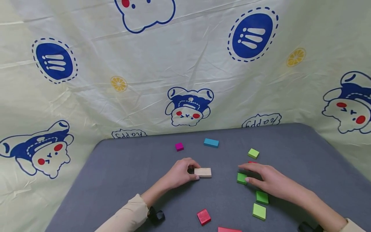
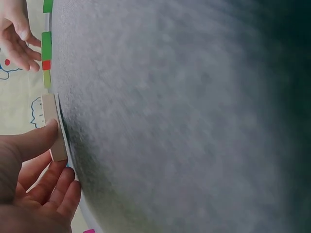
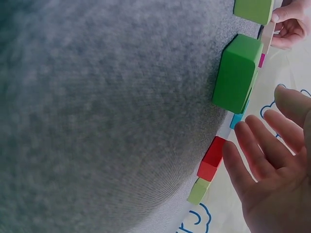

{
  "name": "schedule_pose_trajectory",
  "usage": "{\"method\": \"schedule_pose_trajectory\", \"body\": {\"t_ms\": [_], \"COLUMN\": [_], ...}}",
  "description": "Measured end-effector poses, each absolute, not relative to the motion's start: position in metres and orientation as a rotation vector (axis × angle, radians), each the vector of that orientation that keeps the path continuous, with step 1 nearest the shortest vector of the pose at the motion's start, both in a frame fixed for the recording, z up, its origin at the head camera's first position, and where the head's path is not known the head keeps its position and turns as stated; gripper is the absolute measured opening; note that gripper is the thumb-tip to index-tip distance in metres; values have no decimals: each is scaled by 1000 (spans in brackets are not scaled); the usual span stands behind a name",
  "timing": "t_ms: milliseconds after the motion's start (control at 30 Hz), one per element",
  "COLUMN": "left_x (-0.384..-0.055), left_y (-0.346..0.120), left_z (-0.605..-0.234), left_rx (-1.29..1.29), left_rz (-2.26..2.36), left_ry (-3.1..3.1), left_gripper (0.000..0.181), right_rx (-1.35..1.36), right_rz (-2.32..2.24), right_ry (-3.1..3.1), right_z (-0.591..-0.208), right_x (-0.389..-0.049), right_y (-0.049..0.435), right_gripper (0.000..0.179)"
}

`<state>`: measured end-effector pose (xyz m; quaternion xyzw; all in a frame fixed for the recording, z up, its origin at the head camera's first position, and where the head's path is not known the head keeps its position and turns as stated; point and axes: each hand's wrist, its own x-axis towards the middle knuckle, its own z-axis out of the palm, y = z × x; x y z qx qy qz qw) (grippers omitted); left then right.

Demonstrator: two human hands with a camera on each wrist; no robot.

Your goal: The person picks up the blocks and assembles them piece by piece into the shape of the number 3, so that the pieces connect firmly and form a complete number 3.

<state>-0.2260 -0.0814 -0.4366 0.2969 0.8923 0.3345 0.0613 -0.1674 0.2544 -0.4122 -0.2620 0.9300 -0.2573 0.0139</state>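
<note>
My left hand pinches a plain wooden block by its left end, thumb on the near side. In the left wrist view the thumb lies along the wooden block, with the other fingers behind and below it. My right hand hovers over the right side, thumb and fingers spread apart. Its thumb tip is at the edge of a green block; whether they touch I cannot tell. Nothing is held in the right hand in the right wrist view. A red block is mostly hidden behind its fingers.
At the back are a magenta block, a blue block and a light green block. Nearer sit another green block, a light green one, a red one and a red block cut by the frame.
</note>
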Motion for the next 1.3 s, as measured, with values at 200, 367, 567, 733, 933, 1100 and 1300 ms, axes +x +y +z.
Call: {"method": "schedule_pose_trajectory", "body": {"t_ms": [200,367,567,733,933,1100,1300], "left_x": [-229,-234,-236,-237,-236,-235,-234], "left_y": [-86,-86,-85,-85,-87,-87,-86], "left_z": [-438,-440,-441,-441,-442,-443,-444], "left_rx": [869,834,814,807,795,795,820], "left_rz": [1047,1071,1065,1076,1104,1119,1099], "left_ry": [2679,2658,2646,2627,2608,2612,2645], "left_gripper": [24,25,26,26,25,25,25], "right_rx": [-865,-863,-802,-773,-809,-872,-867], "right_rz": [-817,-843,-865,-871,-865,-831,-748], "right_ry": [2884,2844,2776,2722,2698,2711,2727], "right_z": [-414,-415,-417,-418,-419,-418,-416], "right_x": [-169,-172,-176,-180,-183,-186,-191], "right_y": [254,255,254,254,250,246,238], "right_gripper": [36,33,36,37,35,35,35]}}
